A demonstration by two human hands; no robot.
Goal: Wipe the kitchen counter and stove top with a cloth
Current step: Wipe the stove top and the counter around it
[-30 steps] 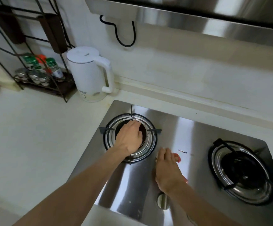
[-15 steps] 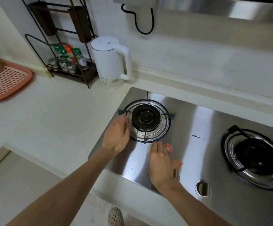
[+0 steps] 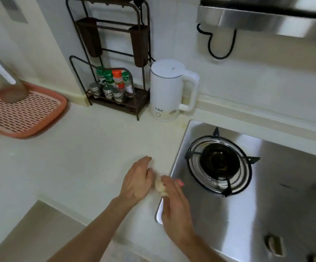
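Pale counter bears small, bunched, cream cloth.

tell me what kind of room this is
Most likely a home kitchen: a steel gas stove top is set into a pale counter under a range hood, with a white electric kettle and a rack of spice jars against the wall.

A white kettle stands beside a dark wire rack of spice jars (green and orange caps) — further left, a pink slotted tray.
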